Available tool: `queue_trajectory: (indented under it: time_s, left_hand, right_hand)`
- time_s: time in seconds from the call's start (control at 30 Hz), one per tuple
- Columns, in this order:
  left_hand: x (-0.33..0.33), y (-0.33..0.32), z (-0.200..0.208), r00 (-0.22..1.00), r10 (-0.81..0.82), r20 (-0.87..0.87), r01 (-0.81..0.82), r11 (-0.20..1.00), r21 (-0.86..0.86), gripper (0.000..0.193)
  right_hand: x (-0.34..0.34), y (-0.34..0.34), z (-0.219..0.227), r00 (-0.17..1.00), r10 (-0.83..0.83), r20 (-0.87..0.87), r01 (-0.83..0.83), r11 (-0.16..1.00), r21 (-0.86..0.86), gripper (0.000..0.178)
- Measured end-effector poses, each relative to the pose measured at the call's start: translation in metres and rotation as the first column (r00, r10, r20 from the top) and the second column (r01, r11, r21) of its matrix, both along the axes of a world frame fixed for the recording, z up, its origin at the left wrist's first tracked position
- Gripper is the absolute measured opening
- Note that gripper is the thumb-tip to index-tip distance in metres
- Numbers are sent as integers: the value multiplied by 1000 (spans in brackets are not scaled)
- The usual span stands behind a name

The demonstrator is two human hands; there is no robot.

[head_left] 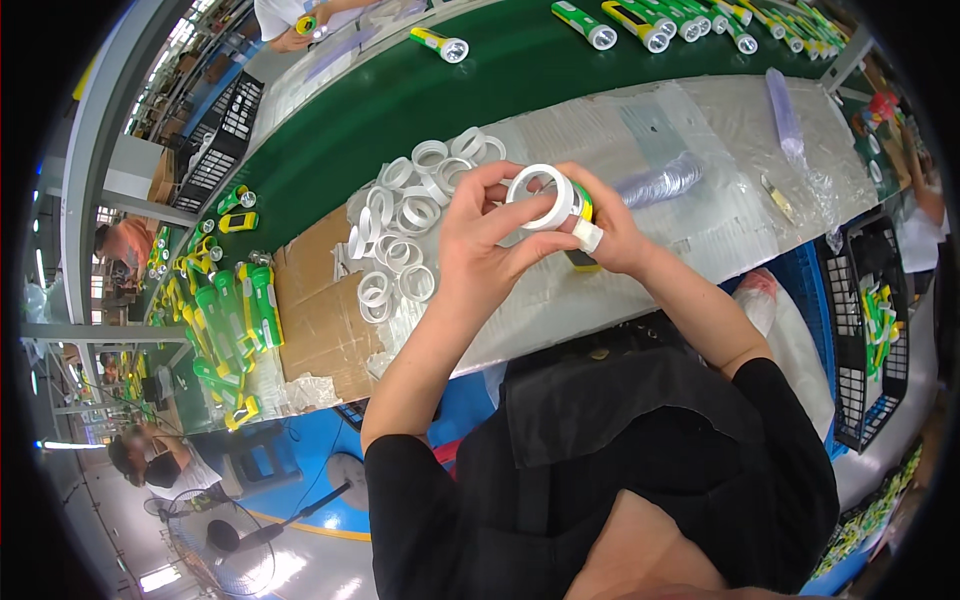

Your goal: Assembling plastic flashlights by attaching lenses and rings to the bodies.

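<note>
Over the table, my left hand (478, 238) grips a white plastic ring (541, 171), its thumb and fingers around the rim. My right hand (612, 228) is closed on a green and yellow flashlight (584, 204), mostly hidden behind the ring and fingers. The ring sits at or against the flashlight's head; whether it is fitted on cannot be made out. A white wrap (588, 235) covers a digit of the right hand. Left of my hands lies a pile of loose white rings (417, 214), some stacked.
Flashlights (240, 305) crowd the table's left end by a cardboard sheet (322, 300). More flashlights (585, 25) lie on the green conveyor belt (370, 130) beyond. A plastic-wrapped roll (665, 180) and a cutter (778, 198) are to the right. Black crates (868, 340) stand beside the table. Co-workers are nearby.
</note>
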State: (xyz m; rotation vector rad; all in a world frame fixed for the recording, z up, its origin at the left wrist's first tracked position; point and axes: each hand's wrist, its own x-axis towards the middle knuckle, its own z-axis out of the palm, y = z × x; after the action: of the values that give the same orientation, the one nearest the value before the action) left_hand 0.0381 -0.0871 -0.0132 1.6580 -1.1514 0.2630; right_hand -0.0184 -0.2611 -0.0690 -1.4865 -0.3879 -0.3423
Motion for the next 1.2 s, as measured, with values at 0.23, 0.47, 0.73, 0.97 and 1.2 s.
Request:
queue_trajectory:
  time_s: [0.23,0.47,0.73,0.97,1.2]
  left_hand:
    - [-1,-3,9,998,-10,63,1,990,141,43]
    - [-6,-26,18,992,-106,71,85,966,245,51]
    - [-11,-55,7,992,-98,80,79,973,216,38]
    - [-9,-62,-2,995,-39,87,25,988,154,37]
    - [-9,-62,2,999,-36,37,28,979,203,37]
  right_hand:
    - [-6,-10,21,1000,21,-8,-19,981,194,52]
    - [-23,-81,83,916,-52,397,332,655,-679,49]
    - [-10,-87,138,983,158,-88,-133,304,-943,37]
    - [-11,-71,146,955,-122,-272,-241,217,-946,40]
    - [-8,-84,126,997,-40,63,73,367,-927,63]
